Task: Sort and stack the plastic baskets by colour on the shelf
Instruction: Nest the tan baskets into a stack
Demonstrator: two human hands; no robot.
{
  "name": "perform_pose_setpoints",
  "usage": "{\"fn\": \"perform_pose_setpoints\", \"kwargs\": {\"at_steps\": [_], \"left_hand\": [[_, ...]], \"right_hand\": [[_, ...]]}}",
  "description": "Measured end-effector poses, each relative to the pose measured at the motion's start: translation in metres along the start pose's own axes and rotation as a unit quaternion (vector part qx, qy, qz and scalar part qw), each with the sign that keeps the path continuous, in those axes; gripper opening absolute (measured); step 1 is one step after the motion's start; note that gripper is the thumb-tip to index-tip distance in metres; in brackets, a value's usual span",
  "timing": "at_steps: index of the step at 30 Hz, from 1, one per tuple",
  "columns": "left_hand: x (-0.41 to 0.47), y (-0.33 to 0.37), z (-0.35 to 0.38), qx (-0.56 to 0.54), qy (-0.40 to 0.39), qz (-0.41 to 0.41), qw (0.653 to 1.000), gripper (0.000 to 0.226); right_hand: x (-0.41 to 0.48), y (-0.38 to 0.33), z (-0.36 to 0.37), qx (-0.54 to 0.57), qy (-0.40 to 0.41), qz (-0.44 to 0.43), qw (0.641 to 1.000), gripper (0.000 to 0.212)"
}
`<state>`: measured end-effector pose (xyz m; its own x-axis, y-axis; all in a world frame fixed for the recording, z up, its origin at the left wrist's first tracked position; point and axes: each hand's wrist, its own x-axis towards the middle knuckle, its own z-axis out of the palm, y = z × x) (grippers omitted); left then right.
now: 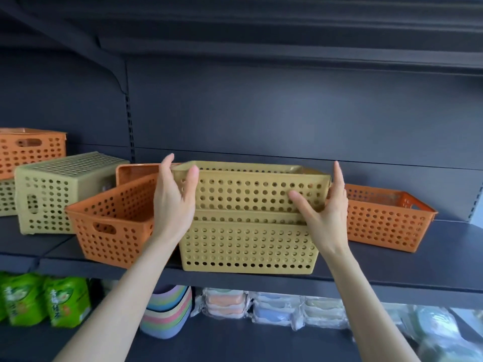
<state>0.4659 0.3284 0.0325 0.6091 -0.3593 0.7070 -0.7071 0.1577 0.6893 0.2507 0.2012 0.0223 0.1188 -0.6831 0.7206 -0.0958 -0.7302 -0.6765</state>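
An upper yellow basket [248, 189] sits nested in a lower yellow basket [248, 246] at the front middle of the dark shelf [392, 267]. My left hand [173, 202] grips the upper basket's left end, thumb on its front wall. My right hand [326, 207] holds its right end the same way. An orange basket [112, 231] stands upright just left of the stack, with another orange one [136, 172] behind it. A third orange basket [384, 220] stands to the right. A pale green basket [60, 189] lies upside down at the left, and an orange one [31, 150] rests overturned on another green basket [6, 197].
A slotted upright and bracket [129, 121] divide the shelf's back panel. On the shelf below are green packets [65, 299], a stack of pastel bowls [167, 312] and wrapped lunch boxes [274, 309]. Another shelf board hangs overhead.
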Motion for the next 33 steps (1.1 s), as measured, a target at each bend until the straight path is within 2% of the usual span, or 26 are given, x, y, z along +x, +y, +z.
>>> {"fn": "perform_pose_setpoints", "kwargs": {"at_steps": [4,8,11,17,24,33], "left_hand": [[-0.023,-0.011,0.018,0.085,0.072,0.095,0.989,0.052],[-0.029,-0.025,0.032,0.19,0.147,0.196,0.951,0.032],[-0.03,-0.029,0.039,0.224,0.177,0.242,0.927,0.036],[-0.019,-0.039,0.051,0.248,0.196,0.256,0.914,0.042],[-0.007,-0.052,0.064,0.259,0.191,0.258,0.911,0.04],[0.006,-0.067,0.071,0.27,0.16,0.248,0.917,0.04]], "right_hand": [[-0.016,0.012,0.003,-0.002,0.001,-0.009,1.0,0.089],[-0.02,0.018,0.005,-0.011,-0.011,-0.021,1.0,0.065],[-0.015,0.022,0.004,-0.024,-0.012,-0.034,0.999,0.055],[-0.007,0.031,0.008,-0.04,-0.014,-0.042,0.998,0.049],[0.001,0.038,0.017,-0.052,-0.02,-0.032,0.998,0.063],[0.011,0.047,0.03,-0.056,-0.042,-0.031,0.997,0.067]]}}
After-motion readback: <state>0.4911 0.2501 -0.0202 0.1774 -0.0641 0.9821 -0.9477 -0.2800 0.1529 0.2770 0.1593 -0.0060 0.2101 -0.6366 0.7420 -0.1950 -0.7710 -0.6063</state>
